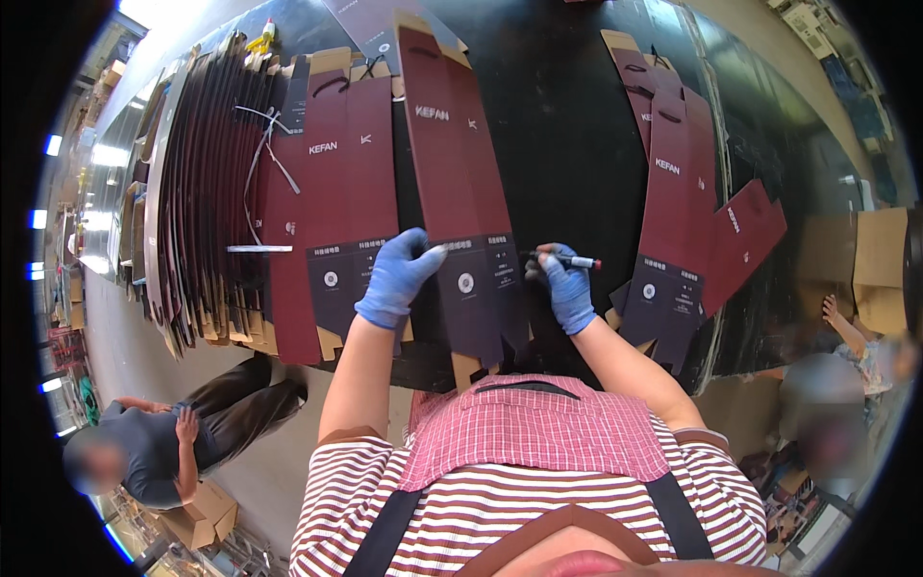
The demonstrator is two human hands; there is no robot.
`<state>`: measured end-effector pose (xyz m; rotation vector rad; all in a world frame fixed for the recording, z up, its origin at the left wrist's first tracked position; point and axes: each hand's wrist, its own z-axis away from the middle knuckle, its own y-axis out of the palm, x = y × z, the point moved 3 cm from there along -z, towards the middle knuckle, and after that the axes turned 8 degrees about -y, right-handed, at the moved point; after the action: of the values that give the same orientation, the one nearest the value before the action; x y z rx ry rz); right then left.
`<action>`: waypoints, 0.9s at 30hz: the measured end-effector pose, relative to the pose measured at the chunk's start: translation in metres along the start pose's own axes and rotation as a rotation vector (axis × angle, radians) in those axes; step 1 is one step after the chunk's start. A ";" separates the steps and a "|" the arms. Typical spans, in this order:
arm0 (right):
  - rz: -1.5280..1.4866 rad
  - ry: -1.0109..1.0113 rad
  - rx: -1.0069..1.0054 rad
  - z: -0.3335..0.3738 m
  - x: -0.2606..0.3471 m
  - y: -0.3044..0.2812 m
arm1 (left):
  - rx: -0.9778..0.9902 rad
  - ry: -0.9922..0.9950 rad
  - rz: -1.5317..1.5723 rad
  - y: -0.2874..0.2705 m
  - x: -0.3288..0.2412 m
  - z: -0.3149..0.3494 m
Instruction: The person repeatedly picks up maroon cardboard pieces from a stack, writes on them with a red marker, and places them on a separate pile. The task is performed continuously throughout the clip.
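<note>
Flat maroon carton (463,188) laid at frame centre; long axis run top to bottom, upper end tipped left. Carton's left edge met by left hand (398,277), nearer one, fingers curled; whether pinched cannot be told. Marker (583,262) gripped by right hand (568,290), right of carton; axis near-horizontal, red end pointed right.

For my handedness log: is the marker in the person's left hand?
No, the marker is in the gloved right hand, while the left hand is at the left edge of a maroon carton.
</note>
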<state>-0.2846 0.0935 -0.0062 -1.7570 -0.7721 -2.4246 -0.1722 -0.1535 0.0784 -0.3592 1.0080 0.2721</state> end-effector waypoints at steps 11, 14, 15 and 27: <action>-0.190 -0.220 -0.564 0.022 0.081 -0.094 | 0.220 0.430 -0.592 0.152 0.005 0.038; -0.285 -0.320 -0.720 0.031 0.097 -0.126 | 0.270 0.363 -0.734 0.162 0.026 0.045; -0.252 -0.316 -0.737 0.033 0.100 -0.136 | 0.280 0.370 -0.746 0.161 0.031 0.047; -0.021 -0.136 -0.328 0.008 0.021 -0.067 | 0.267 0.259 -1.080 0.163 0.042 0.008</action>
<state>-0.3072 0.1608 -0.0096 -2.0515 -0.4195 -2.5880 -0.2068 0.0005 0.0188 -0.6495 0.9553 -0.8925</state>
